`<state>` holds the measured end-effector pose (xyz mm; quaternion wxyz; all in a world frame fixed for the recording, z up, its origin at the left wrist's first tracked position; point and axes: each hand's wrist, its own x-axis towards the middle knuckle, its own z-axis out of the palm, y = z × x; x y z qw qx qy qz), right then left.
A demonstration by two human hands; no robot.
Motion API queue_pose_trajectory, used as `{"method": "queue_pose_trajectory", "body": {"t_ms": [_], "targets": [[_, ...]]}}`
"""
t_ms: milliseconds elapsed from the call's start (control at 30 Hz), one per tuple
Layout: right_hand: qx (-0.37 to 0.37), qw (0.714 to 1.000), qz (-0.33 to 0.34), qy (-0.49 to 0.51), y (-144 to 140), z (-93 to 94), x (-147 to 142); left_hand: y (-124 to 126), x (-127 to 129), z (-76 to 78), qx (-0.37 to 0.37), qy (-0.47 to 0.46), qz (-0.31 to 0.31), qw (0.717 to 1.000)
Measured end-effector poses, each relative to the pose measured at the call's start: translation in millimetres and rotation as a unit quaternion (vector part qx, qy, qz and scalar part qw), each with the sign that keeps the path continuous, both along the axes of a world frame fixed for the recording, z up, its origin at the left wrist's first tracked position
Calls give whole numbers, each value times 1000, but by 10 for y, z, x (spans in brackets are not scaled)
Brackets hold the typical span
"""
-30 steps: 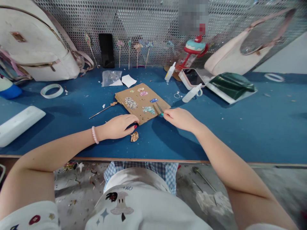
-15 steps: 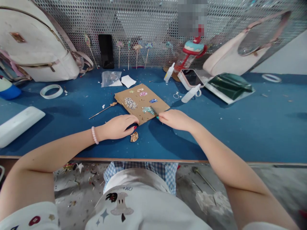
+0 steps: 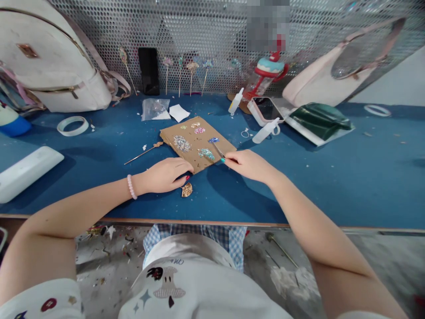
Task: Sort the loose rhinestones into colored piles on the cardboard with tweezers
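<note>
A brown cardboard sheet (image 3: 195, 150) lies on the blue table and carries several small heaps of coloured rhinestones (image 3: 181, 143). My right hand (image 3: 249, 165) grips thin tweezers (image 3: 218, 150) whose tip reaches toward the blue heap (image 3: 213, 140). My left hand (image 3: 165, 175) rests palm down at the sheet's near corner, its fingertips by a gold fan-shaped ornament (image 3: 187, 190) on the table. A gold hairpin stick (image 3: 142, 153) lies left of the sheet.
Two white glue bottles (image 3: 265, 130) and a phone (image 3: 264, 109) sit beyond the sheet. A white backpack (image 3: 53, 62) is at back left, a pale handbag (image 3: 328, 62) at back right, a tape roll (image 3: 72, 126) and white case (image 3: 28, 173) at left.
My right hand first slid the tweezers left to the teal heap, then moved them back right and farther, toward the blue heap. My left hand has stayed put.
</note>
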<state>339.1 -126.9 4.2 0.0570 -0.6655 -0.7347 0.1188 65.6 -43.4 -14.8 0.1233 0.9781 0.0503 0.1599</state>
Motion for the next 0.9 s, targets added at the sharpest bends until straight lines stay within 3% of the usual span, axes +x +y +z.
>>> {"method": "queue_pose_trajectory", "body": {"t_ms": [167, 367, 567, 900], "targets": [[47, 999, -2, 8, 31, -128, 166, 6, 2, 0, 8, -3, -1, 1000], [200, 976, 82, 40, 127, -229, 380, 10, -6, 1, 18, 1, -2, 1000], [161, 977, 103, 94, 165, -198, 496, 12, -9, 2, 20, 7, 1, 1000], [149, 975, 114, 120, 262, -320, 485, 36, -7, -3, 24, 14, -6, 1000]]}}
